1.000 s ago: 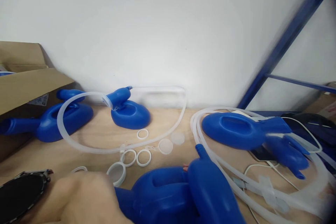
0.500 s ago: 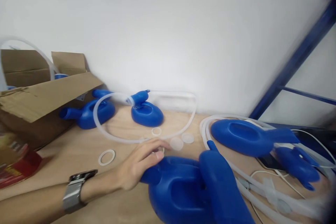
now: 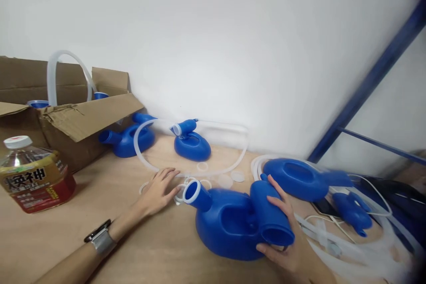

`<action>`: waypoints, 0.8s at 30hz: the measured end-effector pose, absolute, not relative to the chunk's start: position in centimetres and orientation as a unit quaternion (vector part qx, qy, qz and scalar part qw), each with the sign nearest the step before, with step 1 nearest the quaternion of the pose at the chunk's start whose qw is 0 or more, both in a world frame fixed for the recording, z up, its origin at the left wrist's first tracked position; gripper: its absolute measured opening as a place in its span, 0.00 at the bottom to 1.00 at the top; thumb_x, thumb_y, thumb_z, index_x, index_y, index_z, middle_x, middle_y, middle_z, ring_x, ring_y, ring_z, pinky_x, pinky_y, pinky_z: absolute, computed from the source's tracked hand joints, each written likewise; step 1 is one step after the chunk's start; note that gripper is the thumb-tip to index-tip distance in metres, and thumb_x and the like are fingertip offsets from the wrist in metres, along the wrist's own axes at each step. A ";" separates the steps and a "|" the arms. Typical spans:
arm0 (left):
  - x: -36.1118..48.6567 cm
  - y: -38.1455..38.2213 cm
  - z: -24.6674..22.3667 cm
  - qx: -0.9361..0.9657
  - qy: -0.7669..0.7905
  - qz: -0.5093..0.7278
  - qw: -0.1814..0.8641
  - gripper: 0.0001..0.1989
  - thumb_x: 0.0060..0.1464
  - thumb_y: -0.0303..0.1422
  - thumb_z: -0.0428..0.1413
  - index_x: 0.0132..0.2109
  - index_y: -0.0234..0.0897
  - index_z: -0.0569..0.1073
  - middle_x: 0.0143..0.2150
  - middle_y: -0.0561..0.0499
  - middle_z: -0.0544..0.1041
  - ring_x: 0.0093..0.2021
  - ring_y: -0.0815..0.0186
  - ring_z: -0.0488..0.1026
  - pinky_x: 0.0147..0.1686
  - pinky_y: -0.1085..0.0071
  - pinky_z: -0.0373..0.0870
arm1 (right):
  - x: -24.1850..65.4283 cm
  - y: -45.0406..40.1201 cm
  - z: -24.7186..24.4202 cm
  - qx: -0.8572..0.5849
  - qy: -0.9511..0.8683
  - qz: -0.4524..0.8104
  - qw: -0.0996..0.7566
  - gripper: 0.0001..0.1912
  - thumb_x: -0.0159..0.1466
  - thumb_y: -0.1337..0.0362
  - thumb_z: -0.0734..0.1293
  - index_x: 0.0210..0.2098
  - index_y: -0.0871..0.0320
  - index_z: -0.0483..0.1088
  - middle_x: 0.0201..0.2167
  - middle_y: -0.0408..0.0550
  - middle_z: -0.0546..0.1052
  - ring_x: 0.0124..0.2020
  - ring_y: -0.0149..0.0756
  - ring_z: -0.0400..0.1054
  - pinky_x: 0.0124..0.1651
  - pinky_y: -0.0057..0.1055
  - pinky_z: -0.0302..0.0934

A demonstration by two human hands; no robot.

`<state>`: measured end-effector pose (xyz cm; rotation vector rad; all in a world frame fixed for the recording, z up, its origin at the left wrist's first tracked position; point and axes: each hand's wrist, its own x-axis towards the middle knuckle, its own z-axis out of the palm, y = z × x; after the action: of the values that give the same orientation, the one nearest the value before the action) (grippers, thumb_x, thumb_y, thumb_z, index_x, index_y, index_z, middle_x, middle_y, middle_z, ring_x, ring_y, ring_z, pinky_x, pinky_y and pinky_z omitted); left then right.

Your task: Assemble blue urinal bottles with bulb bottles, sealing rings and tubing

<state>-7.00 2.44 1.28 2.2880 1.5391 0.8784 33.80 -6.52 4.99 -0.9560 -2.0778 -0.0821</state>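
Plain white wall (image 3: pixel 213 44), pale wooden tabletop (image 3: pixel 159 253), slanted blue metal frame (image 3: pixel 372 71).

Smooth, softly glossy plastic blue container (image 3: pixel 229 245) and blue cup (image 3: pixel 270 208), milky plastic tubing (image 3: pixel 136 144), matt cardboard box (image 3: pixel 100 116)

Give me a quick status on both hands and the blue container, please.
Left hand open beside white rings. Right hand gripping blue cylindrical piece. Container on table, white ring at its mouth. Translucent tubing crowding the right side.
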 end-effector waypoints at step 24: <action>-15.7 3.3 3.7 0.800 0.562 0.088 0.191 0.29 0.53 0.40 0.57 0.63 0.48 0.76 0.61 0.46 0.77 0.62 0.51 0.75 0.63 0.61 0.73 | 33.3 -5.1 3.9 -0.337 -0.798 -0.116 0.486 0.56 0.58 0.60 0.80 0.77 0.45 0.48 0.72 0.61 0.60 0.72 0.70 0.57 0.66 0.73 0.59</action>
<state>-15.68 3.32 3.71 2.2482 1.5781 0.2480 33.33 -5.06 3.94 -0.8203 -1.9408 -0.2833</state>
